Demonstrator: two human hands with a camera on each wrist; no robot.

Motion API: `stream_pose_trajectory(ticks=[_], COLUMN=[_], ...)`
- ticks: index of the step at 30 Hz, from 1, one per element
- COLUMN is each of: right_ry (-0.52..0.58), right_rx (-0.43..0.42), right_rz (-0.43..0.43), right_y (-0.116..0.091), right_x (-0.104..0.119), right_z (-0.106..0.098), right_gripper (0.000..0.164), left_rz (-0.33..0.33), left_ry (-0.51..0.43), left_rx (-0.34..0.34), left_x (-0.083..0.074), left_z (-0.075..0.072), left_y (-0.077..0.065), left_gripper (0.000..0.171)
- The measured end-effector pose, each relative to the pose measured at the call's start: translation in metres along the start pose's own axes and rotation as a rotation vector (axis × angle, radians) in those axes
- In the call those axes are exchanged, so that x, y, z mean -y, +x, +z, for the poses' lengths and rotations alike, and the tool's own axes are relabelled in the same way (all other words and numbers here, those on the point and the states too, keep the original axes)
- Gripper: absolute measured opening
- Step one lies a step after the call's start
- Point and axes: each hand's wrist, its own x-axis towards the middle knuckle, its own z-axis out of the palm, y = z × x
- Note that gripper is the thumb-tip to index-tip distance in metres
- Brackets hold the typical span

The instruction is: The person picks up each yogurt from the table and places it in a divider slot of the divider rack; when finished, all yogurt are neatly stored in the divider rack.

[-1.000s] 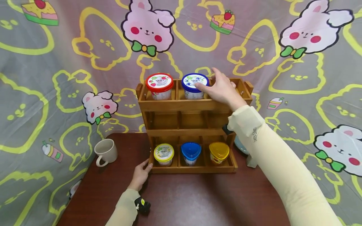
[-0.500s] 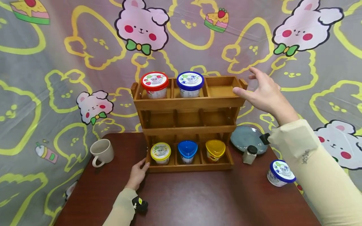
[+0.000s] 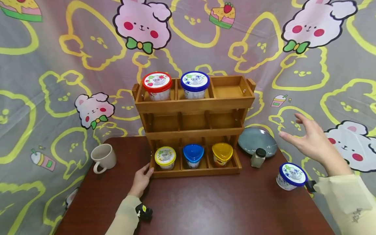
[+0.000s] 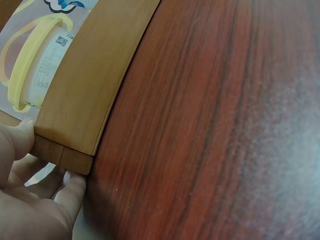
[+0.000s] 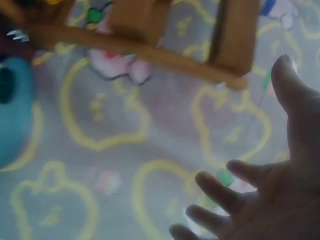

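Observation:
A three-tier wooden rack (image 3: pixel 195 106) stands on the table. My left hand (image 3: pixel 140 180) holds its lower left front corner, thumb on one side and fingers on the other in the left wrist view (image 4: pixel 45 185). A red-lidded tub (image 3: pixel 157 85) and a blue-lidded tub (image 3: pixel 195 84) sit in the top tier's left and middle compartments. The bottom tier bears a yellow-lidded tub (image 3: pixel 165 158), a blue-topped cup (image 3: pixel 193 155) and a yellow-topped cup (image 3: pixel 222 154). My right hand (image 3: pixel 315 142) hangs in the air, fingers spread, holding nothing. Below it another blue-lidded tub (image 3: pixel 291 176) stands on the table.
A grey-blue plate (image 3: pixel 257 140) lies right of the rack, with a small black-capped jar (image 3: pixel 258 158) in front. A beige mug (image 3: pixel 103 158) stands on the left. Patterned cloth (image 3: pixel 188 39) hangs close behind the table (image 3: pixel 199 205).
My right hand has moved away from the top-tier blue-lidded tub, right and down, over the table's right side. My left hand has stayed at the rack's corner. The view has shifted slightly.

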Motion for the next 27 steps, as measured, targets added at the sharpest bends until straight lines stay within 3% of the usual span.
stream_pose_trajectory(ticks=[4,10,16,27], right_ry=[0.046,0.118,0.175,0.263], right_rx=[0.025,-0.019,-0.030,-0.009], right_rz=[0.066,0.164,0.260,0.254], right_y=[-0.026,-0.065,-0.091,-0.110], right_x=[-0.041,-0.095,-0.139,-0.188], right_z=[0.022,0.058,0.086,0.118], right_gripper=[0.095,0.098,0.105,0.107], left_rz=[-0.010,0.001,0.011,-0.016], left_ry=[0.001,0.000,0.015,0.005], left_rx=[0.002,-0.005,-0.012,-0.012], left_x=[-0.001,-0.001,0.001,0.000], left_z=[-0.001,0.000,0.001,0.002], left_y=[0.000,0.001,0.002,0.001], left_gripper=[0.053,0.054,0.054,0.054])
